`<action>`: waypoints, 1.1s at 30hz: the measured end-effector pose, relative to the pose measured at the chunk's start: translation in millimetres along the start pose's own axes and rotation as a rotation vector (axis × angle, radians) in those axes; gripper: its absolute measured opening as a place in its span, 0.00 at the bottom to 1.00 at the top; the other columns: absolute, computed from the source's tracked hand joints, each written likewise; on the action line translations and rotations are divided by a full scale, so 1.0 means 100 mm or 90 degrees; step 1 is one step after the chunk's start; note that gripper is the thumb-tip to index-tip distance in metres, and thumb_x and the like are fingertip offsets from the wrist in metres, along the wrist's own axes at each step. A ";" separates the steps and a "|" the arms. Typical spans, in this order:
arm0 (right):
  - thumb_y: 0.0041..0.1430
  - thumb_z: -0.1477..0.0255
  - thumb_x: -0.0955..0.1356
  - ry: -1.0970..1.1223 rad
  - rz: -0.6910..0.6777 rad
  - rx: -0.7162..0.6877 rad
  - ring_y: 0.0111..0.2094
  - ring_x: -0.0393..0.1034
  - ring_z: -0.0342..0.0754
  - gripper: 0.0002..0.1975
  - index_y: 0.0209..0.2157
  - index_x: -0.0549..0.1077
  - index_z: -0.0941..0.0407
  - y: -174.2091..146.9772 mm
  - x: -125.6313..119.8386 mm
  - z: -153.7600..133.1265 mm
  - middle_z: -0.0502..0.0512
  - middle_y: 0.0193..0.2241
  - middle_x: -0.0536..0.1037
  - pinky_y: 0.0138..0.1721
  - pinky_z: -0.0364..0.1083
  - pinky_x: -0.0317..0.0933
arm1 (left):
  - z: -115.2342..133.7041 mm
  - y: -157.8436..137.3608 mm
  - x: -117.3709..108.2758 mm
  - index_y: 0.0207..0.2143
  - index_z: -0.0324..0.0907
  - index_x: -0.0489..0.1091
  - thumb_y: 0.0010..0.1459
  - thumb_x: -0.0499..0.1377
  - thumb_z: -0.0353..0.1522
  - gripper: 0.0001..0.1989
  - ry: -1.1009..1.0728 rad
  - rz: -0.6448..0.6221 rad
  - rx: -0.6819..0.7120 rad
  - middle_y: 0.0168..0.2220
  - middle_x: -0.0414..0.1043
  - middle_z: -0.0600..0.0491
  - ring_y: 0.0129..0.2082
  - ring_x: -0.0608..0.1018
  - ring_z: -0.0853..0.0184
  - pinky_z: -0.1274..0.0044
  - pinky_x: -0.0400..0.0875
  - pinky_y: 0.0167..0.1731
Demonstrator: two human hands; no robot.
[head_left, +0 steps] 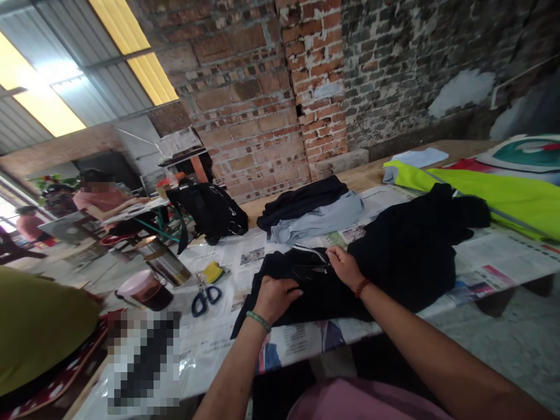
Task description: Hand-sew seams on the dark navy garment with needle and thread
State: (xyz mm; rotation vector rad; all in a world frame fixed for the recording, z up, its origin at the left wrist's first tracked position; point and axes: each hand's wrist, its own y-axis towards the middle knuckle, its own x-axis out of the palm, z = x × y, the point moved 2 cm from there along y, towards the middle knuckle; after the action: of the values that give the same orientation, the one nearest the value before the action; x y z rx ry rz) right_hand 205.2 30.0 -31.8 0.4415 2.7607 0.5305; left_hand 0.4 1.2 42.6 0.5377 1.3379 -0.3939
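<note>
A black garment [402, 251] lies spread and rumpled across the newspaper-covered table. White striping and a small pale patch show near its middle, beside my right hand. My left hand [277, 297], with a green bangle at the wrist, is closed with its fingers pinching the black cloth on the left. Slightly farther away, my right hand [345, 268], wearing a red beaded bracelet, grips the same garment by the striped edge. Dark-handled scissors [206, 300] rest on the newspaper left of the garment. The exact folds under my fingertips are hidden.
Beyond the garment lie folded grey cloth [321, 219] and a black bag [207, 210]. A steel flask [164, 261] and lidded cup [146, 290] stand left. At right are a neon yellow vest [494, 189] and an iron [525, 154]. A person [102, 201] sits at another table.
</note>
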 end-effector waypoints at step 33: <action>0.52 0.68 0.62 0.585 -0.117 -0.025 0.07 0.46 0.37 0.04 0.26 0.66 0.50 -0.79 -1.42 -1.22 0.42 0.09 0.51 0.14 0.43 0.47 | -0.09 -0.15 0.59 0.25 0.42 0.74 0.44 0.59 0.33 0.06 -0.561 0.210 -0.156 0.26 0.72 0.53 0.29 0.72 0.67 0.77 0.66 0.32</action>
State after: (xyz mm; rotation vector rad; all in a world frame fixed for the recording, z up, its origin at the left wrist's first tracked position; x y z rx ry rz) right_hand 274.1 -126.9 77.0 -0.1244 3.5807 0.9140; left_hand -3.5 -3.7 -18.8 0.3048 0.4249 -0.1498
